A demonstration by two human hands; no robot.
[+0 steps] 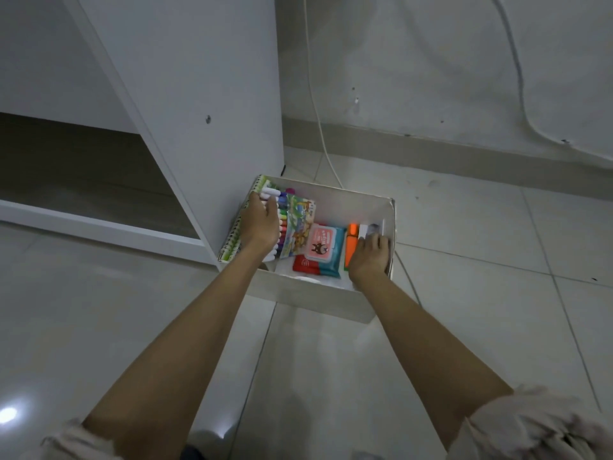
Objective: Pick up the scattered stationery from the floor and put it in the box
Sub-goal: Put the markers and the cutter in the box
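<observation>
- Left hand (260, 224) held the marker pack (292, 224) over the white box (318, 293), far-left side
- Right hand (370, 257) rested on items inside; its grip unclear
- Propped on the spiral notebook (232, 242), the pack might slide out

A: What colours sit in the box (361, 200)?

B: The box itself is white. The marker set (292, 224) runs purple, blue, green, pink and red, with white caps, in a sleeve printed with bright cartoon animals.

A: And that spiral notebook (232, 240)?

B: Green and white cover, pale wire coil.

A: The middle?

B: A blue pack (326, 249) with a pink label bearing a dark cartoon figure, over something red. Beside it, an orange highlighter (351, 242).

A: The floor (464, 293)?

B: Glossy pale grey tiles with thin dark joints.
</observation>
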